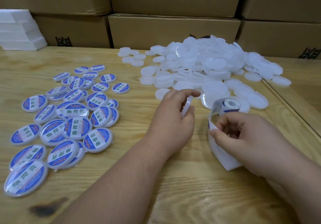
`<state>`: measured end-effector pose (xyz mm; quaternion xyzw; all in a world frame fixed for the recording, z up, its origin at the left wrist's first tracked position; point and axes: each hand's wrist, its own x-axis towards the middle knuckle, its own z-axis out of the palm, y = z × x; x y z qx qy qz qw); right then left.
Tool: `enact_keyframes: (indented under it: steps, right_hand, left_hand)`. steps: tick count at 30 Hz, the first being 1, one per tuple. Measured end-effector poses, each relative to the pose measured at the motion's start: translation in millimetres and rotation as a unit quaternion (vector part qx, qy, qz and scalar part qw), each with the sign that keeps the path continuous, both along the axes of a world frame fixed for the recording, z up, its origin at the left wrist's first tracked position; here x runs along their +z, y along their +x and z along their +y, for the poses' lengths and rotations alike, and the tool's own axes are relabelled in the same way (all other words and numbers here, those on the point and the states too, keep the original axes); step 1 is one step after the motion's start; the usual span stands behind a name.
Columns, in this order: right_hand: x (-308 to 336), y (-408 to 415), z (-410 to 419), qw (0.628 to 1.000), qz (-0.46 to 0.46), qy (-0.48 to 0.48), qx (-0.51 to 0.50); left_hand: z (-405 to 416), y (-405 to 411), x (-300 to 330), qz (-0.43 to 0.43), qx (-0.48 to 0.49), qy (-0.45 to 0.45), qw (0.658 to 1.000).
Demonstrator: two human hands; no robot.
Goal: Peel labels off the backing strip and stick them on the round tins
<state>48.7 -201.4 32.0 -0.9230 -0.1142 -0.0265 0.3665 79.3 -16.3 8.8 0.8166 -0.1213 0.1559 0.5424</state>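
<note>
The left hand (175, 119) is gripping a plain white round plastic tin (188, 104) on edge between thumb and curled fingers, just above the pale wooden table (173, 180). Beside it, the right hand (243, 140) is pinching the white glossy backing strip (213, 117), which is looping up to a small roll of blue-and-white labels (231, 104) and trailing down under the wrist. Beyond the hands a heap of unlabelled white tins (208, 67) is lying near brown cardboard boxes (173, 30). Well to the left, tins with blue-and-white round labels (73, 116) are spreading across the table, some overlapping.
</note>
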Motion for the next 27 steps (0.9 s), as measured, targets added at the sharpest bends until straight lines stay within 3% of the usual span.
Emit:
enact_keyframes:
  steps: [4,12,22,27]
  right_hand:
    - [-1.2,2.0,-1.4,1.0,0.009,0.008,0.004]
    - [-6.0,4.2,-3.2,0.999,-0.016,0.037,0.008]
    - [-8.1,4.0,-1.2,0.997,-0.04,0.065,-0.002]
    - [-10.0,6.9,-3.3,0.995,-0.055,0.067,-0.058]
  left_hand:
    - [-2.1,-3.2,5.7,-0.009,-0.021,0.002,1.0]
    - [-5.9,-11.3,5.9,0.063,-0.118,0.029,0.991]
    - [-7.0,-10.0,4.0,0.068,-0.086,-0.014,0.994]
    - [-3.8,-5.9,5.3,0.063,-0.014,-0.07,0.995]
